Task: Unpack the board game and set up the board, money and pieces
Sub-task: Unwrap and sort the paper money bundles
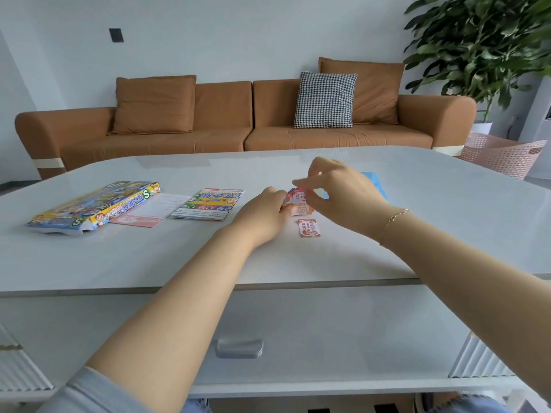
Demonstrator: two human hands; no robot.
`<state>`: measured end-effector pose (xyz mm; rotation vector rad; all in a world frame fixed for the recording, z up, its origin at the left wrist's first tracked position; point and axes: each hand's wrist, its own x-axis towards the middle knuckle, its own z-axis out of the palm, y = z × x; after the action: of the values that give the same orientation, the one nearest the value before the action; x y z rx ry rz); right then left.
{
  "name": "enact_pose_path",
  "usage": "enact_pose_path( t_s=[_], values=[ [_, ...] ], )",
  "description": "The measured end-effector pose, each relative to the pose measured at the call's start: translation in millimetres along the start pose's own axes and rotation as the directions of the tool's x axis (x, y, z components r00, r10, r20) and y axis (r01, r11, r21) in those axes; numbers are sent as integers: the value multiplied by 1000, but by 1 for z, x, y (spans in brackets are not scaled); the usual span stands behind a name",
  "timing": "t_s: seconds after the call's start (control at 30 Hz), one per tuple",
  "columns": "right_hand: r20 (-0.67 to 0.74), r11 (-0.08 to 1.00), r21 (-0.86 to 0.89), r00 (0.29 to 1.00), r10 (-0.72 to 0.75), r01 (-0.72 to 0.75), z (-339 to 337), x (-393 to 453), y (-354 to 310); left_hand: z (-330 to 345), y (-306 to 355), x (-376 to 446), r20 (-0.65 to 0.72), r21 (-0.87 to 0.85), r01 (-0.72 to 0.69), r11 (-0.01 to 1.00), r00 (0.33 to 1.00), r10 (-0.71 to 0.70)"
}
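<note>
Progress is judged to be partial, as far as the single head view shows. The game box (92, 208) is lying flat on the left part of the table (447, 204), with a pink and white sheet (150, 211) beside it and touching its right end. The folded board (208, 204) is out of the box and lies just to the right of that sheet, but it is not yet opened out.

A small stack of cards (299, 201) is held near the middle of the table. It is gripped at its left end by the left hand (262, 214), whose fingers are curled round it. The top of the stack is pinched by the right hand (337, 192) between thumb and fingertips, as if one card is being peeled off; whether a card is actually separated cannot be told, since the area is blurred. One red card (309, 228) is already laid on the table, just in front of the hands. A blue sheet (372, 181) is partly hidden behind the right hand.

Unfolding the board and dealing out the rest of the stack appear to be left. No playing pieces can be made out anywhere in view, so that part is presumably not begun.
</note>
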<state>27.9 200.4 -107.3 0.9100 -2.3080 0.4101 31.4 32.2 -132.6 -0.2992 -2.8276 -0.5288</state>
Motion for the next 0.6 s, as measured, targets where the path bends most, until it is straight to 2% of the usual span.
enact_pose_path(
  t_s=[0.07,0.23,0.3,0.37,0.43,0.6],
  values=[
    [-21,1000,-15,1000,-11,11,3,-1,1,0,-1,0,-2,19,-4,1000,1000,4],
    [1,988,76,991,137,-137,1,2,13,0,-4,-1,-21,26,-14,1000,1000,14],
    [20,950,203,971,240,-239,4,2,17,-1,-2,-2,-31,11,-28,1000,999,29],
    [104,835,412,929,355,-365,7,0,18,-1,-1,-2,-43,-1,-50,999,998,50],
    [208,708,550,893,398,-443,11,-1,17,-1,-2,-2,-53,-4,-55,998,997,55],
    [304,524,683,851,428,-508,11,-2,17,-1,-4,-1,-108,-79,-72,994,992,63]
  ],
)
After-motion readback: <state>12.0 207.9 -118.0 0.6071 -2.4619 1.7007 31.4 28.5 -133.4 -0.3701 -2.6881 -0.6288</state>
